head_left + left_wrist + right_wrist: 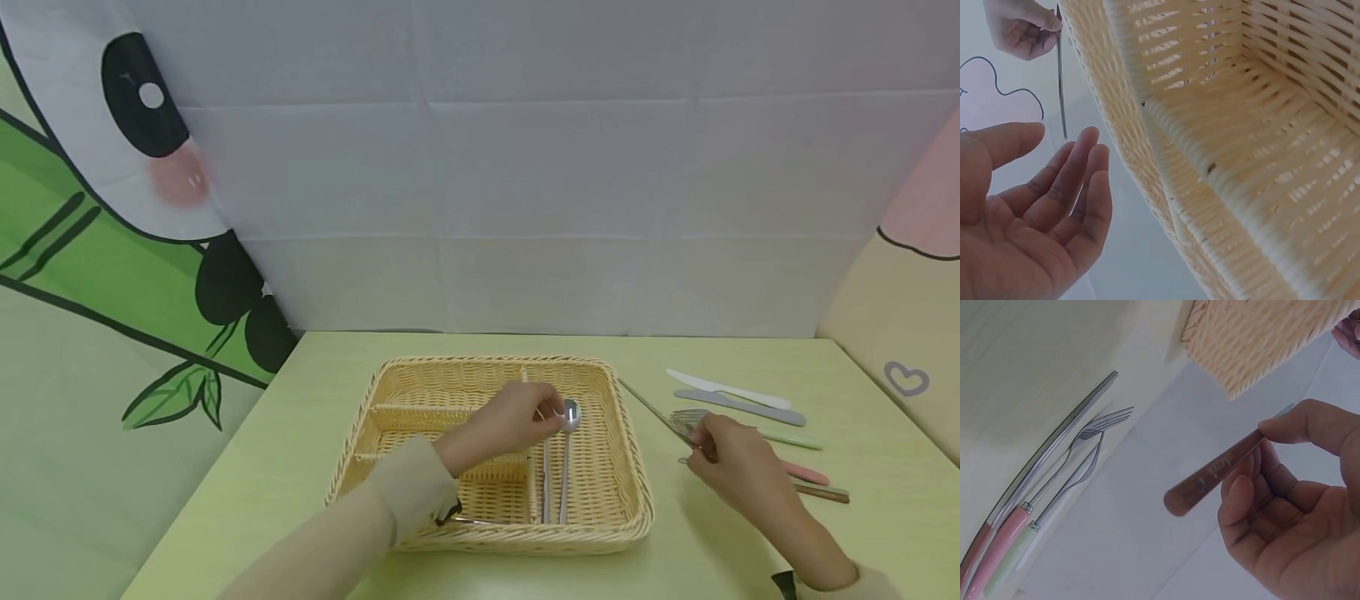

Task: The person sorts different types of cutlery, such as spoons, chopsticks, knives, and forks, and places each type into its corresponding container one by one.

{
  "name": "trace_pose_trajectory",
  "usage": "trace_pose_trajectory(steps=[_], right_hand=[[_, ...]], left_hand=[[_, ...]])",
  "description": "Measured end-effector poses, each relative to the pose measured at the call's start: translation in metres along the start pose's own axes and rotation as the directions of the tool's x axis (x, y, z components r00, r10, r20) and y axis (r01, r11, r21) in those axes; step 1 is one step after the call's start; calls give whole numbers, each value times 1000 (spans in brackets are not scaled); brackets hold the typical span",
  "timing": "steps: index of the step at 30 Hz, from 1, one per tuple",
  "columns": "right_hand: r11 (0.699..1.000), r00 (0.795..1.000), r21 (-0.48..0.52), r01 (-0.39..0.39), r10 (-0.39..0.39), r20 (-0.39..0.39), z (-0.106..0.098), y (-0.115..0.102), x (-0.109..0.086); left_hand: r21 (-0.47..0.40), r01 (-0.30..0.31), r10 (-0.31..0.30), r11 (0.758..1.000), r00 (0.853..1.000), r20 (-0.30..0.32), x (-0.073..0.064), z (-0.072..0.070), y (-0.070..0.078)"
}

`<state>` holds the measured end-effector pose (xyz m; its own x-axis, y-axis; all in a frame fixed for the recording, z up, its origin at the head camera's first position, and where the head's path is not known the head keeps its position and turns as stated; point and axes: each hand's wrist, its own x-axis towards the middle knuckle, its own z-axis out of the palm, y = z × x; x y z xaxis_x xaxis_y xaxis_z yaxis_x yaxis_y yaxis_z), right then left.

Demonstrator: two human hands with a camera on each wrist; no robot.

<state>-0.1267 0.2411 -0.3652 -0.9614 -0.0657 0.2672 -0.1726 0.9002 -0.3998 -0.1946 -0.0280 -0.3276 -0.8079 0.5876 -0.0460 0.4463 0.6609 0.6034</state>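
My right hand [742, 467] pinches a chopstick [1207, 478] between thumb and fingers, its brown handle end showing in the right wrist view. The chopstick's thin metal tip points toward the wicker basket's [639, 500] right rim. Over the basket hangs my left hand [510, 419], thumb and fingers apart with nothing between them in the left wrist view. Just beyond its fingertips in the head view, a spoon [572, 415] lies in the right compartment beside another metal handle [546, 483]. On the table by my right hand are a green-handled fork [1013, 556], a pink-handled fork [1000, 553] and another brown-handled chopstick [1047, 447].
A white knife [727, 388] and a grey knife [742, 407] lie toward the back right of the table. Dividers split the basket's left side into several compartments. A shiny metal piece [480, 522] shows at its front. A cloth backdrop [525, 208] stands behind the table.
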Motion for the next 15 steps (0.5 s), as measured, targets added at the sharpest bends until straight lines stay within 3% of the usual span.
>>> trace_pose_trajectory(steps=[8, 15], right_hand=[[999, 999, 40, 21, -20, -32, 6, -14, 3], [998, 999, 44, 42, -41, -31, 9, -26, 4]], left_hand=[[-17, -57, 57, 998, 998, -5, 8, 8, 6], [-76, -31, 31, 997, 1000, -4, 16, 12, 9]])
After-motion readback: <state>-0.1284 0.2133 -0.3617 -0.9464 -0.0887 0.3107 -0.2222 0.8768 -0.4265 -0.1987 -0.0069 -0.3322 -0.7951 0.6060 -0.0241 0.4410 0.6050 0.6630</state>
